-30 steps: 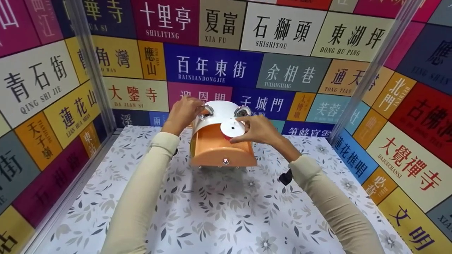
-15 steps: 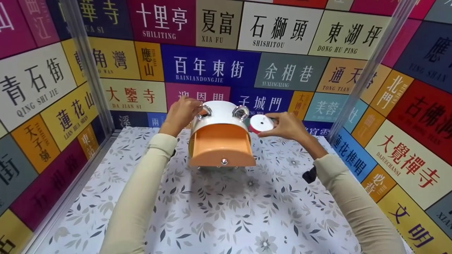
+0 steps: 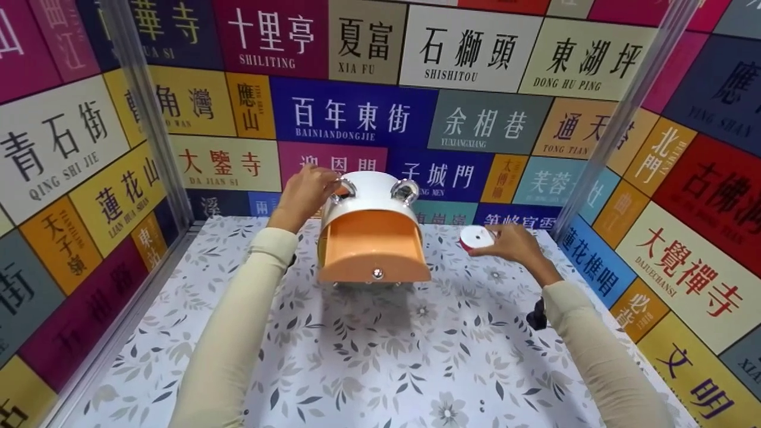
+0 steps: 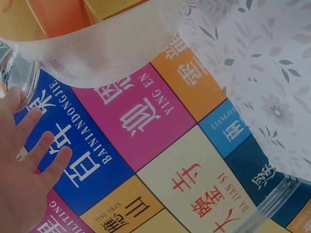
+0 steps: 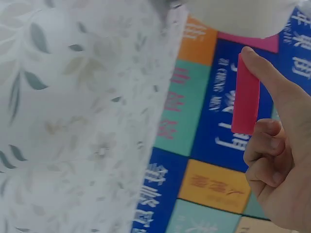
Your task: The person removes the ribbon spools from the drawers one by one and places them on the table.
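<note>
A white rounded box with two chrome loops on top stands at the far middle of the table. Its orange drawer, with a small silver knob, is pulled out toward me; no object shows inside. My left hand pinches the left chrome loop, seen close up in the left wrist view. Off to the right of the box, my right hand holds a ribbon spool between thumb and fingers, above the table. The spool has a white face with a centre hole and a red rim, which appears edge-on in the right wrist view.
A white floral cloth covers the table. Patterned wall panels with place names rise close behind the box and at both sides. Clear upright strips mark the corners where the panels meet.
My right hand has carried the ribbon spool from in front of the box out to the right and then lower. The left hand stays at its loop; the drawer remains out.
</note>
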{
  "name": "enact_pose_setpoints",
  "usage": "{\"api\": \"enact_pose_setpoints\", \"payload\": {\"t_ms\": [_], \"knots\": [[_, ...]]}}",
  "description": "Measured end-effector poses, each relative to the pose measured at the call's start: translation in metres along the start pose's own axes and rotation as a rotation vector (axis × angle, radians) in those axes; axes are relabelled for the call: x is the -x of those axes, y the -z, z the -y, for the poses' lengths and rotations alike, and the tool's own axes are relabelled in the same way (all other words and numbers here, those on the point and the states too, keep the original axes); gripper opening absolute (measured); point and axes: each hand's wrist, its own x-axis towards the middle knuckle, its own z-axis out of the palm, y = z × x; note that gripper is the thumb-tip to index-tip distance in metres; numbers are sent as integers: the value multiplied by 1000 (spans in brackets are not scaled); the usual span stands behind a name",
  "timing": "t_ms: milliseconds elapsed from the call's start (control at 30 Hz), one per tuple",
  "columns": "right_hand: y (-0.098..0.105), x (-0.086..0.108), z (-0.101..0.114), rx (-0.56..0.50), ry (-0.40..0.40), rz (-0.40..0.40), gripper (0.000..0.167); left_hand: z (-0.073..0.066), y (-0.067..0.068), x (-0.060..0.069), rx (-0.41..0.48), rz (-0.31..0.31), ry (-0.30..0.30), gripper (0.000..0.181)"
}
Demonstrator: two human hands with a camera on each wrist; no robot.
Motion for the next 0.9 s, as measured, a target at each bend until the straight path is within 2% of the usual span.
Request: {"api": "enact_pose_setpoints", "payload": {"t_ms": [167, 333, 533, 733, 900], "knots": [[-25, 3, -31, 7, -60, 34, 119, -1, -2, 1, -4, -8, -7, 20], [-43, 9, -56, 1, -73, 63, 115, 1, -3, 1, -10, -22, -18, 20], [-60, 22, -79, -4, -95, 95, 109, 3, -3, 3, -17, -14, 2, 18], [-67, 33, -93, -39, -155, 129, 101, 3, -4, 1, 5, 1, 8, 18], [-71, 38, -97, -62, -182, 169, 104, 2, -4, -1, 7, 9, 22, 18]]}}
